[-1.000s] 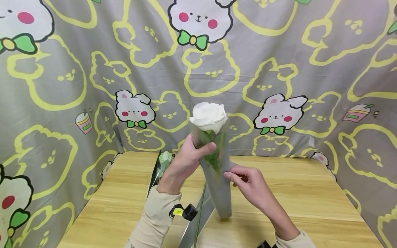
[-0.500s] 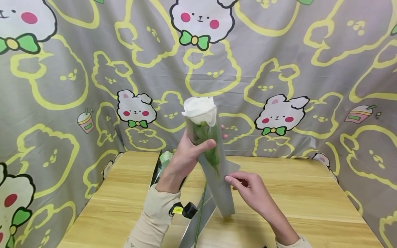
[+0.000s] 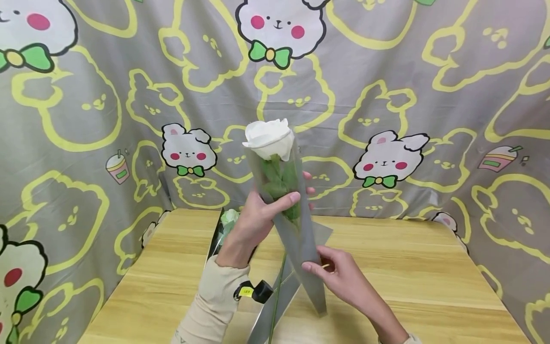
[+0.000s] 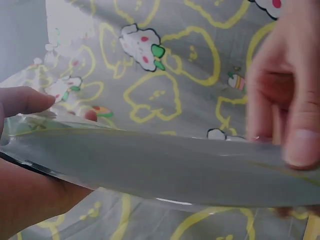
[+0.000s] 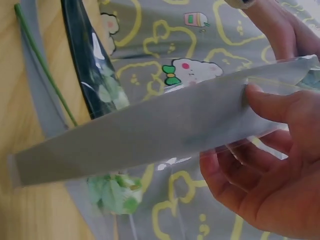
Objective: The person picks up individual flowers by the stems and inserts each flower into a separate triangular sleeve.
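Observation:
A white rose (image 3: 270, 138) with green leaves stands tilted in a tapered sleeve (image 3: 301, 241), clear in front and grey behind. My left hand (image 3: 259, 212) grips the sleeve's upper part, thumb across the front and fingertips showing past the far edge. Lower down, my right hand (image 3: 343, 274) pinches the sleeve's edge between thumb and fingers. In the right wrist view, the thumb of my right hand (image 5: 280, 155) lies on the grey face with the fingers underneath. In the left wrist view, the sleeve (image 4: 145, 160) stretches between both hands, and the rose bloom is out of sight.
Another wrapped pale flower (image 3: 228, 220) in a dark-backed sleeve lies on the wooden table (image 3: 399, 267), partly behind my left forearm. A grey sleeve (image 3: 270, 306) and a thin green stem (image 3: 277, 296) lie below the hands. A patterned curtain (image 3: 309, 86) surrounds the table.
The wrapped rose has shifted up and left, tilting further left at the top. My right hand has slid down along the sleeve toward its narrow end. The left hand keeps its grip.

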`<act>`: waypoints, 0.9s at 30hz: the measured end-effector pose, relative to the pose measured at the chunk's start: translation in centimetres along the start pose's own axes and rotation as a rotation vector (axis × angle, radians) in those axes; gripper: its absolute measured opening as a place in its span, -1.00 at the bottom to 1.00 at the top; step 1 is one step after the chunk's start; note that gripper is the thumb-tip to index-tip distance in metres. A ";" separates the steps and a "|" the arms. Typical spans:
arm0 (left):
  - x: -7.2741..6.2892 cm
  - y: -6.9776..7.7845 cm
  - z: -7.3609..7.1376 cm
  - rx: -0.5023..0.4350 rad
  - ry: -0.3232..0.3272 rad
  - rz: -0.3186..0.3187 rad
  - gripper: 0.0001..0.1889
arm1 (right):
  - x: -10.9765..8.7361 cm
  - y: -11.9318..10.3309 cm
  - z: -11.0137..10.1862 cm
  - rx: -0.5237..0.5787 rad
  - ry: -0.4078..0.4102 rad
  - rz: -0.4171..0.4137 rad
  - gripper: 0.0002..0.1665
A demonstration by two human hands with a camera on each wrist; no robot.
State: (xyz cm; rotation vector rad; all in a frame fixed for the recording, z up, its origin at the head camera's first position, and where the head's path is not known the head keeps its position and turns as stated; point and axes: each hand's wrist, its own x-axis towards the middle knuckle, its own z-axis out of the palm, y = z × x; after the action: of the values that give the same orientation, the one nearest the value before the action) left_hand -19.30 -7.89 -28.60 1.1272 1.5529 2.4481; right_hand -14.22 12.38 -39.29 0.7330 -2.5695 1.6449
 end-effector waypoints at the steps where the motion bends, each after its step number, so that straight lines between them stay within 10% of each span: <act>1: 0.1 0.0 -0.1 -0.004 0.003 0.015 -0.46 | -0.1 0.2 0.1 0.009 -0.020 -0.007 -0.75; 8: 0.4 0.5 -0.6 0.021 0.073 0.055 -0.47 | -0.4 0.8 0.8 0.045 -0.096 -0.032 -0.54; 19: 0.6 1.4 -1.4 0.052 0.147 0.064 -0.51 | -0.7 1.1 0.4 0.031 -0.107 0.006 -0.83; 27: 0.2 0.3 -1.7 0.049 0.116 0.049 -0.36 | 0.5 0.1 -0.2 0.112 -0.073 0.009 -0.65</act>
State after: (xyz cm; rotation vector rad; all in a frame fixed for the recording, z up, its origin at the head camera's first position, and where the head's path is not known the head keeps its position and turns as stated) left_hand -20.37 -9.25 -28.61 1.0609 1.6441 2.5631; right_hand -14.80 12.43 -39.17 0.8029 -2.5491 1.8107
